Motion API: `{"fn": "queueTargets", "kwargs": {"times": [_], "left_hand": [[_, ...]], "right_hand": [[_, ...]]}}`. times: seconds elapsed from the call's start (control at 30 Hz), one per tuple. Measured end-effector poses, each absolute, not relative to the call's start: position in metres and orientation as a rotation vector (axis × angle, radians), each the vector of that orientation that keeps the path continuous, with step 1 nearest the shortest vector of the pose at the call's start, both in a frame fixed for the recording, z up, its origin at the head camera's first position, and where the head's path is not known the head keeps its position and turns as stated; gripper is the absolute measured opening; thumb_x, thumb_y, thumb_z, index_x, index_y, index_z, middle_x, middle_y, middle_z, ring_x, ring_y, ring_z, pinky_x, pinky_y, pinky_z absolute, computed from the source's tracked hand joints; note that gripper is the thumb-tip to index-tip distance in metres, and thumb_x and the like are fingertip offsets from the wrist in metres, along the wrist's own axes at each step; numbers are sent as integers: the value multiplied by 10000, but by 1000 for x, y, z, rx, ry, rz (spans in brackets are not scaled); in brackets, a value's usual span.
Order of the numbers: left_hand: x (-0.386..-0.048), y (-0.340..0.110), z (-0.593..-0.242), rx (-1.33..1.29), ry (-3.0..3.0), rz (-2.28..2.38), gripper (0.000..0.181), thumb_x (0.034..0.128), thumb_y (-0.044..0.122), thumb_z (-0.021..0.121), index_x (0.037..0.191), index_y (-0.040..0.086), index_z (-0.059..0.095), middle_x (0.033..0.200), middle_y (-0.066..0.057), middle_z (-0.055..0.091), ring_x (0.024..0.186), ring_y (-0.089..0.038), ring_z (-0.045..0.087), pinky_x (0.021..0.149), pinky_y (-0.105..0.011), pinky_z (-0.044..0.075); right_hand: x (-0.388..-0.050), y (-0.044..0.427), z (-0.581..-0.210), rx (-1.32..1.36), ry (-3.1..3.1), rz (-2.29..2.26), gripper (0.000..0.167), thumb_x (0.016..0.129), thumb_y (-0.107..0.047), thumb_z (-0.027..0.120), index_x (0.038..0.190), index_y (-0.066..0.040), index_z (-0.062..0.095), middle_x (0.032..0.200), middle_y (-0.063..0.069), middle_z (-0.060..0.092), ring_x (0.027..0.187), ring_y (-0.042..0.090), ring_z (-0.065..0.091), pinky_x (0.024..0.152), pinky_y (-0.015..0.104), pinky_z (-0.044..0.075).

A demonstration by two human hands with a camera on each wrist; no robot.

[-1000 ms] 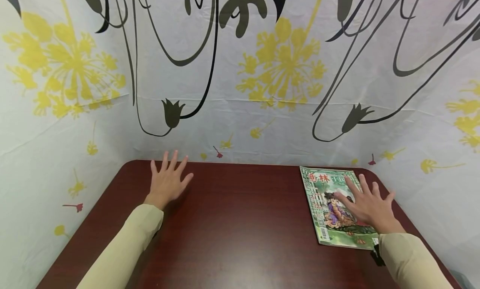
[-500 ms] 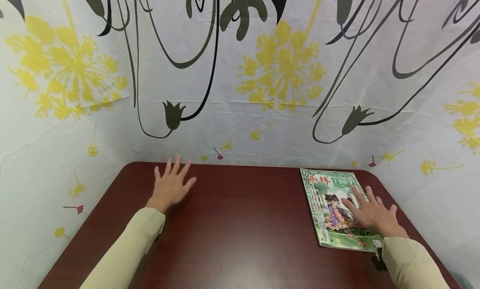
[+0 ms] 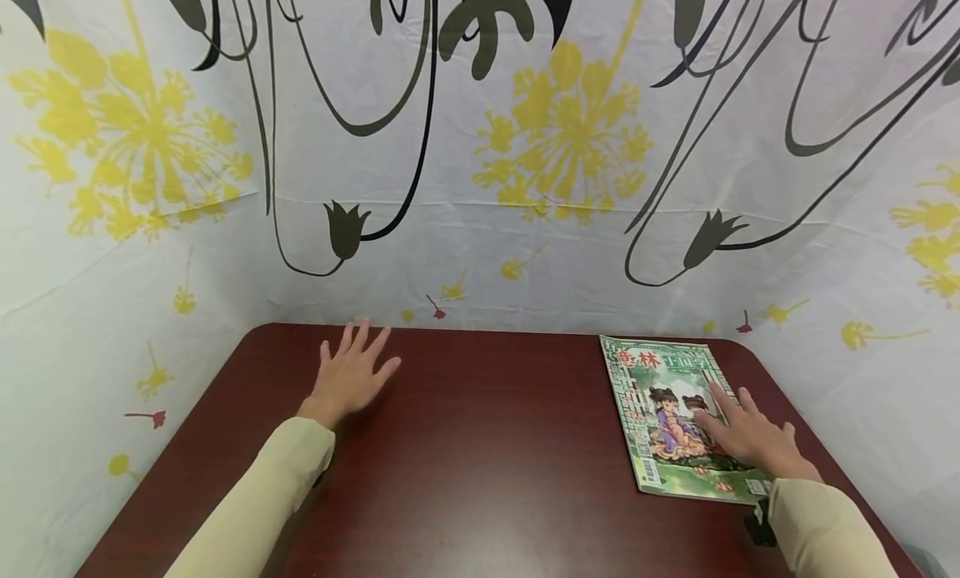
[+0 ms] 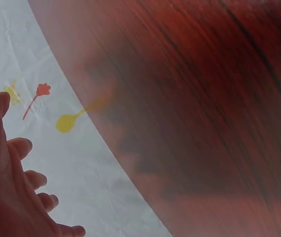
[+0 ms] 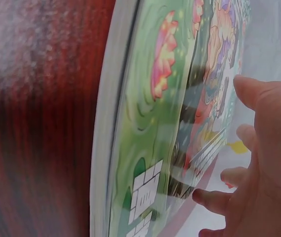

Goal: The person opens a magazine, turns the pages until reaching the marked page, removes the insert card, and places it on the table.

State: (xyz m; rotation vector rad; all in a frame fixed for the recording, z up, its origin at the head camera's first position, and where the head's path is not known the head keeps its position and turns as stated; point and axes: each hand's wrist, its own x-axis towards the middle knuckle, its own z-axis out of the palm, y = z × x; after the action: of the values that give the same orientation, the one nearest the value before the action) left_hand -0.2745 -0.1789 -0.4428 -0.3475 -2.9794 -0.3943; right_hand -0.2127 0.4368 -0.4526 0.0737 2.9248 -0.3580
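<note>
A green magazine (image 3: 675, 428) with cartoon figures on its cover lies flat at the right side of the table. Over its right part is my right hand (image 3: 757, 439), fingers spread. In the right wrist view that hand (image 5: 268, 158) appears beside the glossy cover (image 5: 150, 108), with a gap between fingers and paper. At the far left of the table, my left hand (image 3: 351, 382) hovers with its fingers spread, holding nothing. The left wrist view shows that hand (image 4: 12, 182) apart from the wood, its shadow falling on the surface.
The dark red wooden table (image 3: 480, 445) has rounded far corners. A white cloth (image 3: 480, 261) printed with yellow and grey flowers hangs around its back and sides. A small black object (image 3: 760, 524) shows under the right sleeve.
Both hands have shifted a little toward me and to the right, the right one lower over the magazine. The magazine stays where it lay.
</note>
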Motion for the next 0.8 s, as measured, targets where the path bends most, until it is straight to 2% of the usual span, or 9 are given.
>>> {"fn": "queueTargets", "kwargs": {"times": [0.47, 0.8], "left_hand": [[-272, -175, -443, -347, -2980, -406, 688, 1021, 554, 387, 1589, 187, 258, 1651, -179, 103, 1496, -426, 84, 1089, -744, 63], [-271, -174, -447, -348, -2983, -431, 680, 1023, 538, 398, 1590, 190, 254, 1644, -197, 122, 1493, -440, 97, 1086, -747, 86]], "right_hand": [[-211, 444, -460, 22, 2917, -361, 883, 981, -671, 339, 1558, -20, 189, 1510, 432, 103, 1384, 608, 112, 925, 842, 23], [-211, 442, -461, -36, 2947, -272, 849, 1011, -619, 329, 1515, 61, 266, 1468, 440, 238, 1340, 612, 253, 967, 798, 119]]}}
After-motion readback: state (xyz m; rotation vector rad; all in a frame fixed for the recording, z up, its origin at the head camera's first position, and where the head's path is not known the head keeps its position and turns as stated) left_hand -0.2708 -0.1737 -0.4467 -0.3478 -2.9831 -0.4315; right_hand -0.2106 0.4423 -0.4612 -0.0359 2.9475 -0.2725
